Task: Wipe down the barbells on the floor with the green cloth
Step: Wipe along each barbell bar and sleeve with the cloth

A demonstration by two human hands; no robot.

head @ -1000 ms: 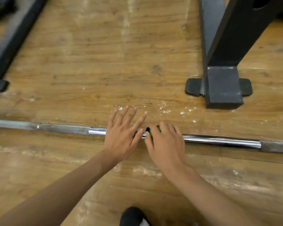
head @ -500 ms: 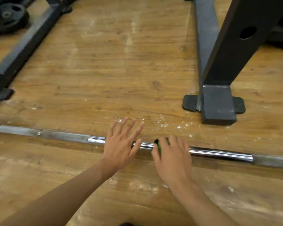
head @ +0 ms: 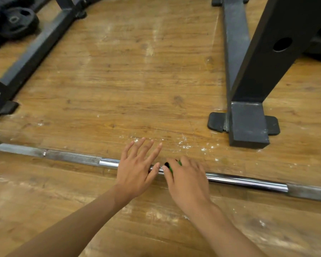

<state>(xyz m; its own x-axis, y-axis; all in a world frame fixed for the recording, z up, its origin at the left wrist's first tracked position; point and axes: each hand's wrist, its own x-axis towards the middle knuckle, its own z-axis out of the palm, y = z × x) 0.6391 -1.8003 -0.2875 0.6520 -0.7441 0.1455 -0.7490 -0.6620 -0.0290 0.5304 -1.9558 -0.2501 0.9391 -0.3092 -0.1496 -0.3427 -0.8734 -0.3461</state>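
From the head view, the barbell (head: 245, 180) lies flat on the wood floor (head: 137, 80), going from the left edge to the right edge. It is a long steel bar, so it is likely heavy and stiff, and it could roll. Its shiny middle looks smooth and slippery. The rough gray parts beside it would give a better hold.

The left hand (head: 135, 173) rests on the shiny part with its fingers (head: 143, 147) straight and spread apart, most likely to stop the bar from rolling. Just beside it, the right hand (head: 187, 180) is curled over the bar and grips the green cloth (head: 171, 168). Only a small bit of green shows past the thumb. The cloth looks soft and light, so it should bend around the bar, and wrapping it all the way around would clean best.

A black rack foot (head: 248, 125) stands past the bar on the right.

Compared with 0.5 s ago, the right hand and cloth sit a little closer to the left thumb. The left hand is in the same spot on the bar. A black weight plate (head: 15, 21) shows more fully at the top left.
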